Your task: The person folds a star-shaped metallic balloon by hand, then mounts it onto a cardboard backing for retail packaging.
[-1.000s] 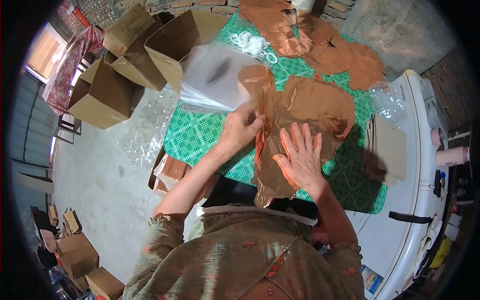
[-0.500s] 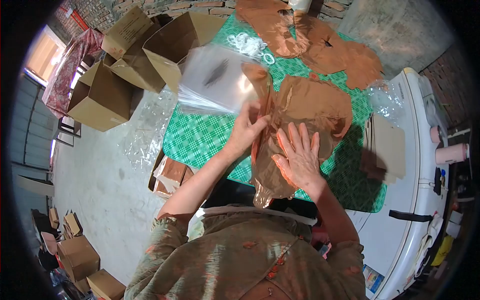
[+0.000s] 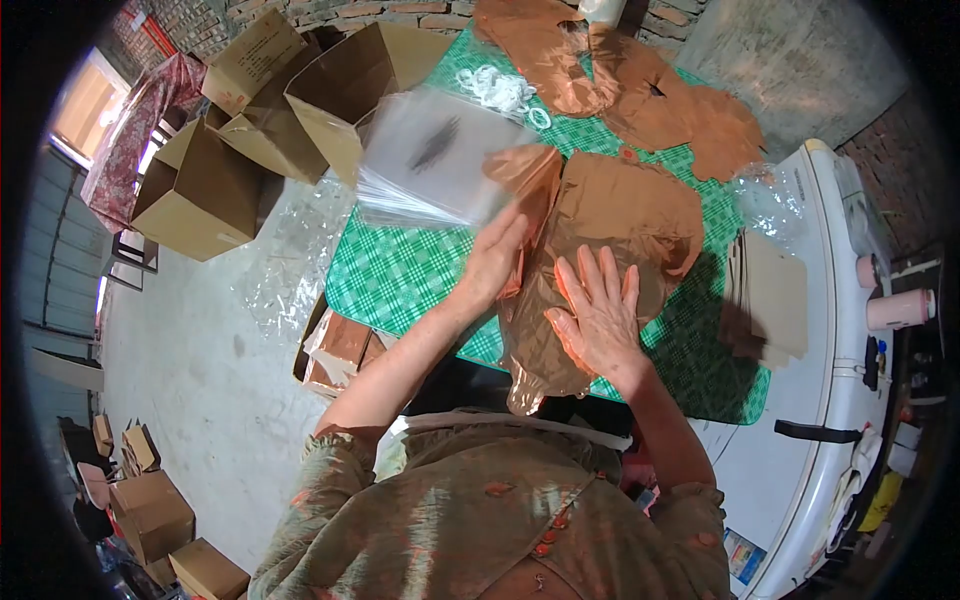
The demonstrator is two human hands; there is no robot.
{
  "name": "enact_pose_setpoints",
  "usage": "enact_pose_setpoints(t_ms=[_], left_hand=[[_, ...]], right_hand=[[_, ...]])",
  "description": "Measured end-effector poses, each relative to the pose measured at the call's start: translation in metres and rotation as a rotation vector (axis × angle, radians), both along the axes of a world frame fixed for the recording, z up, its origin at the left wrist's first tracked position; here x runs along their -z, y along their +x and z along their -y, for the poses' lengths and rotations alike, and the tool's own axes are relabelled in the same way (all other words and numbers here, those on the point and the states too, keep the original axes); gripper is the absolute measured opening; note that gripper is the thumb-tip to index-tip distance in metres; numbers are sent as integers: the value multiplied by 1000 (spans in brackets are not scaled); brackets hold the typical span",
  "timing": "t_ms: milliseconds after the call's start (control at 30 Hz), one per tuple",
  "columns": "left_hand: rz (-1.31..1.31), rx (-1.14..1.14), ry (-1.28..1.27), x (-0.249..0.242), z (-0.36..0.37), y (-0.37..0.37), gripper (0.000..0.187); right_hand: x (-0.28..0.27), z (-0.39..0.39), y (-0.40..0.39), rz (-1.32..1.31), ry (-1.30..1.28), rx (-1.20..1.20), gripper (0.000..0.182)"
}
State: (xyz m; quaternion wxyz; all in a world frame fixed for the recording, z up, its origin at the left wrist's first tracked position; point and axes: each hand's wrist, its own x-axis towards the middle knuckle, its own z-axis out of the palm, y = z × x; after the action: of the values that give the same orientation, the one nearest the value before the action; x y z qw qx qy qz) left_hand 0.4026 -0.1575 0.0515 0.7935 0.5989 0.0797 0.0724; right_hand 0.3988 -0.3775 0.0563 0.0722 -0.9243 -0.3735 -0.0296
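Beneath both hands spreads a rectangular green-and-white plaid tabletop (image 3: pixel 400 275), and across it lies a shiny copper-brown sheet of thin, crinkly film (image 3: pixel 625 205). Watch its near end: that droops past the table edge toward the body, so a careless lean might snag it or drag everything askew. Just beyond the left hand sits a fanned stack of clear plastic sleeves (image 3: pixel 430 190); the raised copper flap (image 3: pixel 533 175) crosses its corner in view, and a wide sweep could send those slippery sleeves sliding. Now the right hand (image 3: pixel 603 315), fingers spread, palm down on the film, gripping nothing; too light a press and the sheet could creep, too hard and it might crease. Over at the flap, the left hand (image 3: pixel 492 262) lies along the fold, fingers stretched forward. Are they pinching? Cannot tell: the fingertips blur into the copper. Whether flap touches sleeves is equally unclear, and the right palm hides whatever wrinkles lie under it.
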Motion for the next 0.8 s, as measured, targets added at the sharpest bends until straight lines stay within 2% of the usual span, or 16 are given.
enact_pose_setpoints(t_ms=[100, 200, 233, 333, 367, 467, 567, 667, 700, 800], left_hand=[[103, 129, 263, -4, 8, -2, 60], [321, 279, 682, -7, 10, 6, 69], [249, 380, 826, -10, 10, 8, 75], [289, 486, 966, -17, 18, 13, 79], [261, 450, 1074, -8, 23, 11, 82], [269, 511, 1091, -11, 28, 13, 84], [183, 565, 860, -26, 23, 18, 82], [383, 569, 581, -38, 17, 33, 77], [320, 468, 688, -16, 13, 38, 71], [396, 268, 1006, -16, 3, 53, 70]], right_hand=[[0, 0, 0, -7, -28, 2, 73], [0, 1, 2, -10, -66, 8, 72], [0, -1, 1, -14, -61, 9, 72], [5, 0, 2, -9, -33, 6, 73], [6, 0, 2, -3, -26, 1, 73], [10, 0, 3, 13, -13, 6, 71], [7, -1, 2, -30, -21, 19, 66], [3, -1, 1, -5, -2, 10, 60], [5, -1, 2, 18, 14, 1, 58], [5, 0, 1, 57, 42, -15, 57]])
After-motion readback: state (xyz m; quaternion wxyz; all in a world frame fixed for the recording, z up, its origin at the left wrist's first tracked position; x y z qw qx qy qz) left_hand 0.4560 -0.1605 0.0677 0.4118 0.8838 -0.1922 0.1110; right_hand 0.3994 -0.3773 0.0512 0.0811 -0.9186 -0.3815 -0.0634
